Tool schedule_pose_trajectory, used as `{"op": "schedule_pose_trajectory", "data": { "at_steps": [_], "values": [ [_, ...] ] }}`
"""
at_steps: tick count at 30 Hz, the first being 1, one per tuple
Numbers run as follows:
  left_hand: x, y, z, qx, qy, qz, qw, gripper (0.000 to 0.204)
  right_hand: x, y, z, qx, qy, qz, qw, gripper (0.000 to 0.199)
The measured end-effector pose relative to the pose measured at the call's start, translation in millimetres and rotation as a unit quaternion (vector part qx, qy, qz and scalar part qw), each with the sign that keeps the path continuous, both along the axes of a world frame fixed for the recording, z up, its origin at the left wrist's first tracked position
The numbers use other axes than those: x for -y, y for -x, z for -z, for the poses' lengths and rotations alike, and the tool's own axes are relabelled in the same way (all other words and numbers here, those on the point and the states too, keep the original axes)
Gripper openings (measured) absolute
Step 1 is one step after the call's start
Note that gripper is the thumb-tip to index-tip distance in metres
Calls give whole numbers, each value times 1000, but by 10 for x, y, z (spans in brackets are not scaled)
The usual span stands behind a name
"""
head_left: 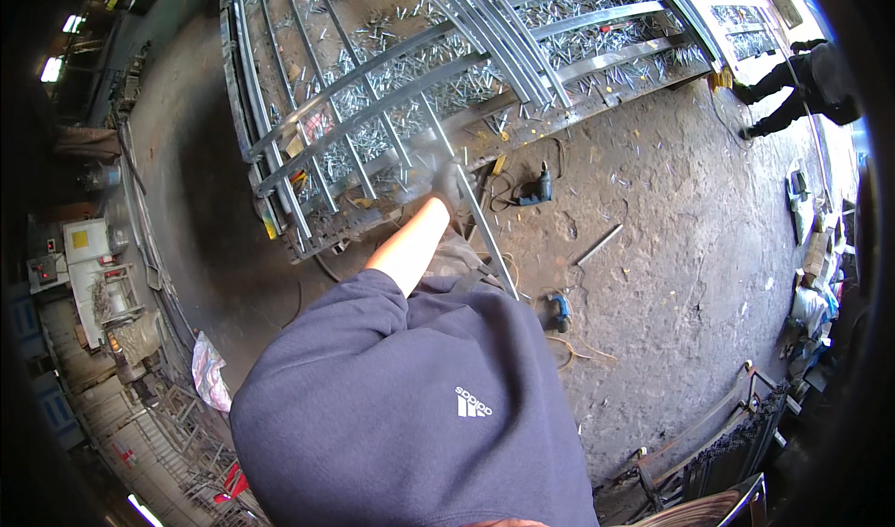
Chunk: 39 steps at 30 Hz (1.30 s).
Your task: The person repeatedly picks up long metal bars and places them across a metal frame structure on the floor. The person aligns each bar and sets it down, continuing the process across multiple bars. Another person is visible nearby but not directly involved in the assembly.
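My left hand (447, 186), in a grey glove and smeared by motion, is at the near edge of the work table. It is closed around a long, thin metal bar (485, 229). The bar slants from above the table's near edge down past the front of my body. Beyond the hand, a frame of metal slats (392, 109) lies on the table, with long bars crossing curved strips. Many small metal pieces (410, 33) are scattered beneath it. My right hand and forearm do not show.
A dark power drill (536, 188) lies on the floor right of my hand, with a cable beside it. Nearer are a blue tool (558, 313) and a loose metal bar (599, 246). Another person (811, 84) in dark clothes is at the far right. Racks stand lower right.
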State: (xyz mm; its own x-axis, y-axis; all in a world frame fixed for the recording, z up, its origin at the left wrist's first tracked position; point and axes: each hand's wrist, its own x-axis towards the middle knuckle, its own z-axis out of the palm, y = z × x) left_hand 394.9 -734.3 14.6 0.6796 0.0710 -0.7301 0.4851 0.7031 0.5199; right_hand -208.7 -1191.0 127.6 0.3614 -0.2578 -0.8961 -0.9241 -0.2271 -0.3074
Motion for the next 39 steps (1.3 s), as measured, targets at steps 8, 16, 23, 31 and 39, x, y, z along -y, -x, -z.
{"op": "schedule_pose_trajectory", "data": {
  "at_steps": [8, 16, 23, 31, 39],
  "values": [
    [19, -75, -94, -28, -45, 36, 998, 19, 62, -49, -35, -27, 33, -1, 999, 44],
    [-3, -125, 71, -33, -70, 72, 994, 21, 30, 52, 30, -28, 28, 5, 999, 39],
    [-68, 61, -178, -7, -38, 122, 992, 21, 0, 84, 337, 16, -34, 82, 996, 36],
    [-791, 592, -470, -70, -84, 333, 937, 61, -233, -931, 908, 37, -6, 0, 999, 45],
    [-1344, 901, -324, -98, -92, 240, 961, 48, -546, -1482, 914, 31, 62, -45, 997, 47]
  ]
}}
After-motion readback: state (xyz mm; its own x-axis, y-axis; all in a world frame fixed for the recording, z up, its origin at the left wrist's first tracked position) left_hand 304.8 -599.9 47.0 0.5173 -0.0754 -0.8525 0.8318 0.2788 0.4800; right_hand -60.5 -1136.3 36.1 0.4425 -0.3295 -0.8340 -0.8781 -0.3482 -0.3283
